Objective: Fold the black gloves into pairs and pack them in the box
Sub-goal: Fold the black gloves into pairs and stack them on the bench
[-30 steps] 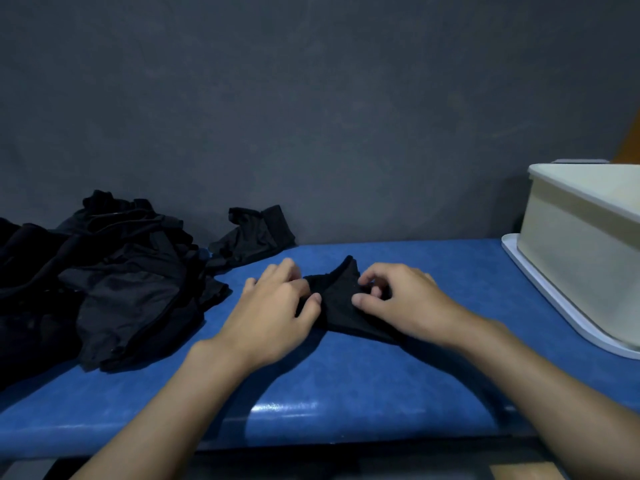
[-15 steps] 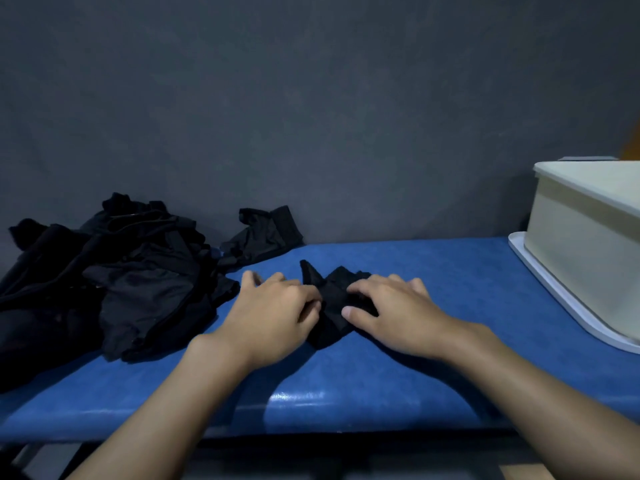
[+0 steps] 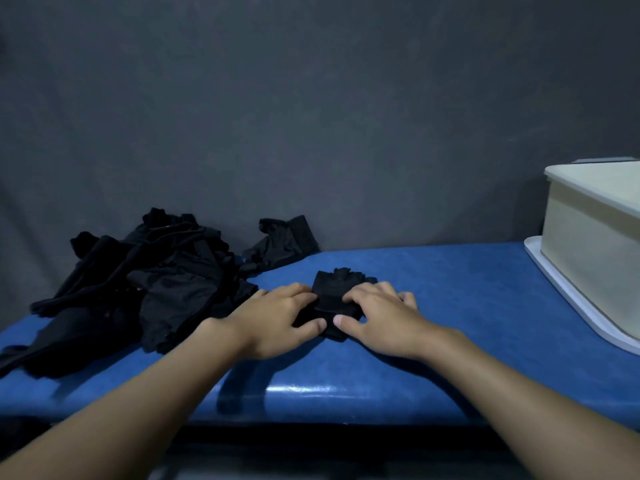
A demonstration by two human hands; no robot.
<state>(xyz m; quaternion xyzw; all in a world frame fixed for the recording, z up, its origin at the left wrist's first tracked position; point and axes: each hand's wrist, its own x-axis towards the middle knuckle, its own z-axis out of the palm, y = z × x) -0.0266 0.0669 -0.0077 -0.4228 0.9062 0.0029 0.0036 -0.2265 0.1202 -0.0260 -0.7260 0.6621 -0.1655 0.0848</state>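
Pressing flat on a folded black fabric glove (image 3: 334,292), both hands, left (image 3: 277,320) and right (image 3: 381,320), rest with straightened fingers on the blue padded worktop (image 3: 450,306).

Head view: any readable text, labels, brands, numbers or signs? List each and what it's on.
None: no text can be read anywhere in this frame.
No print, label or logo shows on the folded gloves, the glove pile, the box, the blue table or the grey backdrop.
The light is dim, so a black-on-black marking on the gloves could not be seen.
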